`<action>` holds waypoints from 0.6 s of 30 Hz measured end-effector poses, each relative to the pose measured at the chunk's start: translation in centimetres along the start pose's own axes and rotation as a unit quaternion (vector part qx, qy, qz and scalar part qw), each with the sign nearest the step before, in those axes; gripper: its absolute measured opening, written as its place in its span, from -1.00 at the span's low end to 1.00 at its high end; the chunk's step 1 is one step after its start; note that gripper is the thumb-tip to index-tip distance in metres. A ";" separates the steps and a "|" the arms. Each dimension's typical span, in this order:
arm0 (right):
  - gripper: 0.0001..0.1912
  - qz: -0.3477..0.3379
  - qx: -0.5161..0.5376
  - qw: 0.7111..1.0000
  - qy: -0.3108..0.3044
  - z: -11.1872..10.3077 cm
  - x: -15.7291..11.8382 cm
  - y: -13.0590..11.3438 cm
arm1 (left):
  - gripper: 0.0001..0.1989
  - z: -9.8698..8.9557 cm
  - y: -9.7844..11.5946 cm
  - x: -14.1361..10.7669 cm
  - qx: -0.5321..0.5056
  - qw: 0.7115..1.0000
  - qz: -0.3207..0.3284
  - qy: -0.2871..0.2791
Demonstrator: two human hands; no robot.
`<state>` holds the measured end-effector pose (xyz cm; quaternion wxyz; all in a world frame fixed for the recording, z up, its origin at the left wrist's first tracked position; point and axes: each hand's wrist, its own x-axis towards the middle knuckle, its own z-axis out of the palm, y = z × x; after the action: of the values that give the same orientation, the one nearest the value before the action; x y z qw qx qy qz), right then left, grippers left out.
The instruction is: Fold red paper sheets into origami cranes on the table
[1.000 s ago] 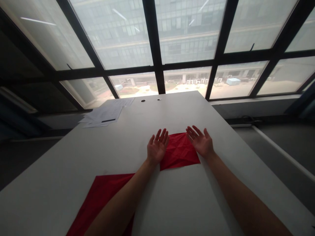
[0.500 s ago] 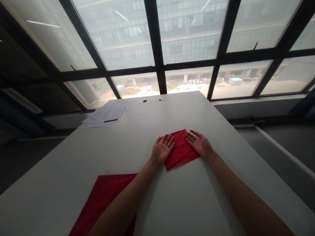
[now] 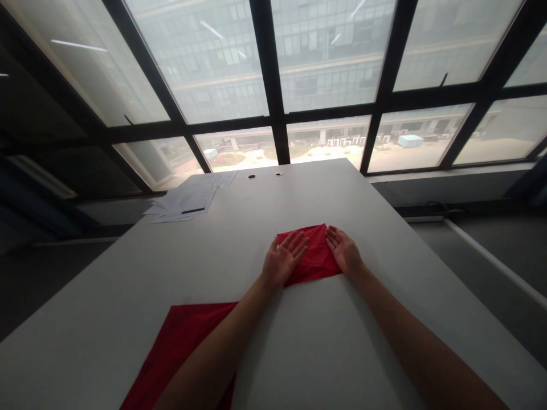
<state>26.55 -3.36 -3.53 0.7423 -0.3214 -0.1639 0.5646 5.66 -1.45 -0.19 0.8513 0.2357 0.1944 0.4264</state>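
Observation:
A small red folded cloth (image 3: 315, 253) lies on the white table, its surface lightly creased. My left hand (image 3: 282, 259) rests palm up over the cloth's left side, fingers spread and pointing away from me. At the right edge of the cloth, my right hand (image 3: 344, 250) is turned with its palm inward, fingers stretched out and close to the far right corner. Neither hand grips the cloth. A larger red cloth (image 3: 183, 341) lies nearer to me on the left, partly hidden under my left forearm.
Paper sheets (image 3: 188, 196) are spread at the table's far left, with a black pen-like strip (image 3: 193, 210) on them. Two small holes, one a round grommet (image 3: 252, 176), show near the far edge. Beyond the white table (image 3: 299, 353) stand dark-framed windows (image 3: 277, 136).
The small red cloth has turned slightly, so its near edge lies more level. My right hand has shifted a little to the left, and the left hand's fingers are more spread.

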 end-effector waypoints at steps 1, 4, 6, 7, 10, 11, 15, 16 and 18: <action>-0.86 -0.008 -0.002 1.000 0.005 0.1 -0.1 0.1 | -0.57 0.1 -0.2 0.0 0.016 0.999 -0.049 -0.014; -0.84 -0.028 -0.006 0.999 0.033 0.2 -0.2 0.4 | -0.65 -0.1 -0.4 0.8 0.040 0.997 -0.065 0.034; -0.84 -0.037 -0.006 0.998 0.047 0.2 -0.3 0.5 | -0.75 -0.6 0.0 1.5 0.047 0.989 0.046 0.132; -0.84 -0.042 -0.006 0.998 0.052 0.2 -0.4 0.5 | -0.78 -0.9 0.2 1.8 0.053 0.976 0.110 0.180; -0.84 -0.051 -0.009 0.997 0.060 0.3 -0.6 0.5 | -0.76 -1.2 0.7 2.0 0.062 0.939 0.230 0.246; -0.84 -0.051 -0.010 0.997 0.061 0.4 -0.6 0.4 | -0.73 -1.1 0.6 1.8 0.089 0.931 0.258 0.244; -0.82 -0.046 -0.004 0.997 0.054 0.5 -0.7 0.3 | -0.64 -0.4 -0.6 0.6 0.455 0.815 0.337 0.124; -0.82 -0.046 -0.001 0.998 0.052 0.5 -0.7 0.3 | -0.62 -0.3 -0.9 0.4 0.562 0.755 0.326 0.082; -0.82 -0.046 0.005 0.998 0.051 0.5 -0.7 0.3 | -0.54 -0.3 -1.6 0.1 0.722 0.636 0.270 0.032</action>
<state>25.81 -3.78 -3.31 0.7763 -0.3386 -0.1378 0.5135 6.58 -2.14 -1.36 0.2497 0.8037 0.3953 0.3680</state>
